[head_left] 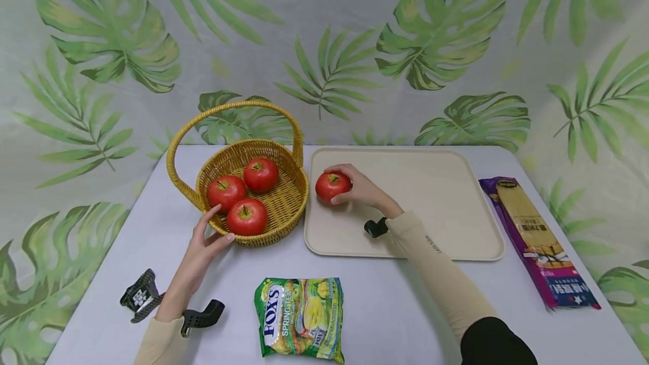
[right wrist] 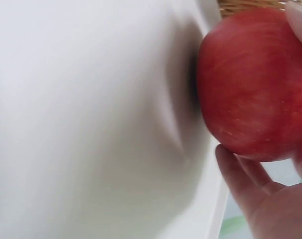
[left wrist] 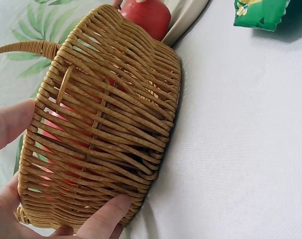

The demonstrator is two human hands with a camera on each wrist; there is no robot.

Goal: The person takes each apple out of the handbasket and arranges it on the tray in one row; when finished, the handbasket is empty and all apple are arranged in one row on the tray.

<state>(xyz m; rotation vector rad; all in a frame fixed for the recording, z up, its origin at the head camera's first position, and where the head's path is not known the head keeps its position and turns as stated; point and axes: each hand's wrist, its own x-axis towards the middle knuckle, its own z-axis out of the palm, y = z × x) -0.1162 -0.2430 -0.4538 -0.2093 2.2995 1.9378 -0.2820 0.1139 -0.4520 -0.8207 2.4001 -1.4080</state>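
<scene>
A red apple (head_left: 332,186) is held in my right hand (head_left: 357,187), thumb on the near side and fingers over the far side, at the left end of the beige tray (head_left: 431,201). In the right wrist view the apple (right wrist: 250,84) sits close over the tray surface. My left hand (head_left: 198,252) holds the near left side of the yellow wicker basket (head_left: 291,224); in the left wrist view one digit touches its rim and another lies against the woven wall (left wrist: 106,114). Inside the basket lie three red apples (head_left: 247,217), grouped toward the left and middle.
A green candy bag (head_left: 301,317) lies at the table's front. Right of the tray is a purple noodle packet (head_left: 539,241). The basket's tall handle (head_left: 233,105) arches up at the back. Behind the table hangs a leaf-patterned cloth (head_left: 329,61).
</scene>
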